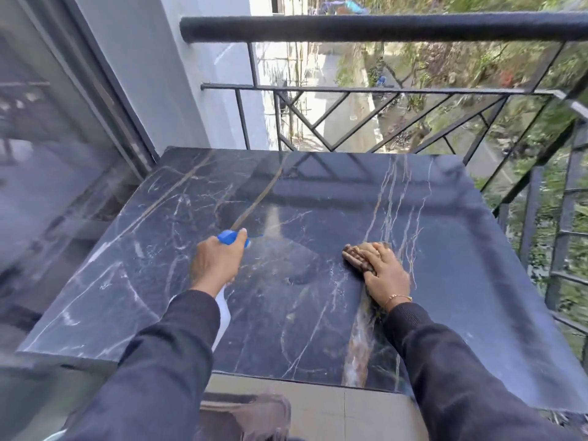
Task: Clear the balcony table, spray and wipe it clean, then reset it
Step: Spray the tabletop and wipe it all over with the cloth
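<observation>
The dark marble table (pixel 318 192) with pale veins fills the middle of the head view, and nothing stands on it. My left hand (pixel 216 265) grips a spray bottle (pixel 234 237) with a blue nozzle head and a white body, held above the table's left centre and pointing away from me. A brown cloth (pixel 358 259) lies bunched on the table right of centre. My right hand (pixel 385 272) rests on it with fingers spread flat, pressing it to the marble. A faint streak shows on the surface beyond the nozzle.
A black metal railing (pixel 381 27) runs behind and to the right of the table, with a drop to the street beyond. A glass sliding door (pixel 47 154) lies to the left. My shoe (pixel 254 415) shows on the beige floor tiles below the table's near edge.
</observation>
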{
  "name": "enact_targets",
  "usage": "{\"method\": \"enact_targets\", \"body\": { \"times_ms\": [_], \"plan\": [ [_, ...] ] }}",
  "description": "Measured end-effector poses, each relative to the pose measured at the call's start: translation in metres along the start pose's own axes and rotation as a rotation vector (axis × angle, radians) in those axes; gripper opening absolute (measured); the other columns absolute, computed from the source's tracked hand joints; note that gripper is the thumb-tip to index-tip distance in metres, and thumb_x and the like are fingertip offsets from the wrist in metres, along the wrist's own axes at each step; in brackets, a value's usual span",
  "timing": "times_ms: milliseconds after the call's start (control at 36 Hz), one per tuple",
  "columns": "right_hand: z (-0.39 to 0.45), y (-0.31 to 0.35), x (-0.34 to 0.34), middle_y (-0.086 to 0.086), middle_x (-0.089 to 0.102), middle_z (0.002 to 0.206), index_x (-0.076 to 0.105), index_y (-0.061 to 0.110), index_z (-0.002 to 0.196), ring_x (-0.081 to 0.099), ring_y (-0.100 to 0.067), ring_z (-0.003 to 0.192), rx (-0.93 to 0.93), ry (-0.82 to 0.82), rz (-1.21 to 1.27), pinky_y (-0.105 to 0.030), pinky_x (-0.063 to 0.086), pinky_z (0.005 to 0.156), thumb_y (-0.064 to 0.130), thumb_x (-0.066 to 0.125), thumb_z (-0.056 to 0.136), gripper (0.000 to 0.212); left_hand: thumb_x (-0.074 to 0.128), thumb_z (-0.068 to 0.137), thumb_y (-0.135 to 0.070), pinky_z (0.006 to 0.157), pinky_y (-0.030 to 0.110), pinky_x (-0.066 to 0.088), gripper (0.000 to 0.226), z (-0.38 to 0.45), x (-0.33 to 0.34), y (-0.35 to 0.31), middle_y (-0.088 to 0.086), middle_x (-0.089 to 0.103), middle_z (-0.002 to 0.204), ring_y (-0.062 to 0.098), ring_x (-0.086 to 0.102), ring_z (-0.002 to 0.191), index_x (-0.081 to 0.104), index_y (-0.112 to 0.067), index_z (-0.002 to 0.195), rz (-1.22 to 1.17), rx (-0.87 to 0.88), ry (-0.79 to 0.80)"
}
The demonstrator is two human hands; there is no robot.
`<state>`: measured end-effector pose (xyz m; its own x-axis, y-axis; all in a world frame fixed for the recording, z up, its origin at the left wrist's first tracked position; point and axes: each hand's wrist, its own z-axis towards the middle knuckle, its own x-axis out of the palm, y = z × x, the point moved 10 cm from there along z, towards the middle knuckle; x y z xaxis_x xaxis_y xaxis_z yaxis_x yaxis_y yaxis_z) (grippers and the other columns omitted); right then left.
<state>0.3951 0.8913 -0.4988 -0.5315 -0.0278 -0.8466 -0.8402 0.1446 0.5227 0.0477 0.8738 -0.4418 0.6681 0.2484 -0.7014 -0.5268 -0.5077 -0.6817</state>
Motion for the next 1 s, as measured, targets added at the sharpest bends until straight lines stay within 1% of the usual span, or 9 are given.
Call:
{"method": "enact_targets", "body": {
  "times_ms": [194,361,500,611,667,750,833,917,1000],
  "plan": [
    [-0.005,0.006,0.004,-0.003,0.029,0.151,0.044,0.026,0.137,0.021,-0.022,0.142,0.024,-0.065,-0.043,-0.035,0.025,0.113,0.012,0.053,0.082,0.057,0.046,0.074,-0.065,0.077,0.038,0.054,0.055,0.010,-0.025,0.017,0.012,0.069,0.078,0.034,0.067,0.075,0.062,-0.012,0.074,-0.039,-0.034,-0.059],
    [-0.006,0.034,0.022,-0.004,0.013,0.157,0.028,0.030,0.144,0.010,-0.026,0.145,0.168,-0.092,-0.102,-0.042,0.018,0.116,0.019,0.048,0.085,0.063,0.038,0.056,-0.077,0.080,0.045,0.056,0.080,0.032,-0.038,0.017,0.015,0.070,0.085,0.037,0.067,0.080,0.067,-0.009,0.086,-0.130,-0.062,-0.101],
    [0.017,0.086,0.052,-0.006,0.013,0.156,0.028,0.025,0.144,0.011,-0.028,0.145,0.130,-0.078,-0.117,-0.043,0.018,0.115,0.021,0.046,0.085,0.062,0.037,0.056,-0.079,0.079,0.044,0.056,0.081,0.045,-0.042,0.018,0.012,0.070,0.083,0.035,0.067,0.078,0.066,-0.011,0.087,-0.162,-0.069,-0.112],
    [0.039,0.145,0.084,-0.005,0.013,0.157,0.029,0.024,0.144,0.009,-0.027,0.145,0.025,-0.025,-0.082,-0.042,0.015,0.116,0.020,0.046,0.084,0.062,0.044,0.063,-0.077,0.077,0.044,0.057,0.072,0.050,-0.040,0.022,0.010,0.071,0.081,0.034,0.068,0.075,0.066,-0.012,0.084,-0.185,-0.076,-0.114],
    [0.049,0.181,0.105,-0.003,0.012,0.157,0.030,0.027,0.143,0.007,-0.024,0.146,-0.068,0.029,-0.060,-0.041,0.013,0.117,0.020,0.047,0.085,0.061,0.042,0.056,-0.081,0.074,0.044,0.058,0.076,0.053,-0.039,0.025,0.009,0.070,0.078,0.034,0.068,0.072,0.066,-0.013,0.080,-0.206,-0.091,-0.108],
    [0.054,0.234,0.135,0.000,0.012,0.158,0.035,0.034,0.140,0.004,-0.021,0.147,-0.266,0.159,-0.030,-0.037,0.010,0.119,0.017,0.050,0.083,0.061,0.040,0.051,-0.083,0.073,0.044,0.058,0.077,0.056,-0.038,0.027,0.009,0.070,0.074,0.034,0.068,0.071,0.065,-0.014,0.075,-0.228,-0.095,-0.104],
    [0.044,0.274,0.159,0.003,0.019,0.156,0.046,0.032,0.135,0.008,-0.017,0.146,-0.490,0.296,-0.017,-0.034,0.013,0.118,0.014,0.053,0.081,0.057,0.044,0.060,-0.080,0.073,0.040,0.058,0.074,0.060,-0.041,0.030,0.009,0.070,0.077,0.032,0.068,0.071,0.066,-0.013,0.081,-0.238,-0.082,-0.113],
    [0.026,0.285,0.163,0.002,0.031,0.152,0.056,0.026,0.128,0.016,-0.016,0.145,-0.632,0.407,0.013,-0.032,0.020,0.117,0.008,0.054,0.081,0.050,0.053,0.079,-0.066,0.054,0.026,0.051,0.058,0.062,-0.046,0.031,0.007,0.068,0.069,0.027,0.064,0.059,0.067,-0.010,0.083,-0.250,-0.071,-0.116],
    [0.014,0.272,0.147,0.004,0.042,0.146,0.064,0.019,0.119,0.028,-0.012,0.142,-0.654,0.483,0.052,-0.022,0.023,0.114,0.000,0.052,0.080,0.045,0.055,0.082,-0.062,0.046,0.021,0.048,0.052,0.059,-0.050,0.030,0.006,0.066,0.062,0.024,0.063,0.054,0.068,-0.012,0.080,-0.280,-0.060,-0.115]
  ]
}}
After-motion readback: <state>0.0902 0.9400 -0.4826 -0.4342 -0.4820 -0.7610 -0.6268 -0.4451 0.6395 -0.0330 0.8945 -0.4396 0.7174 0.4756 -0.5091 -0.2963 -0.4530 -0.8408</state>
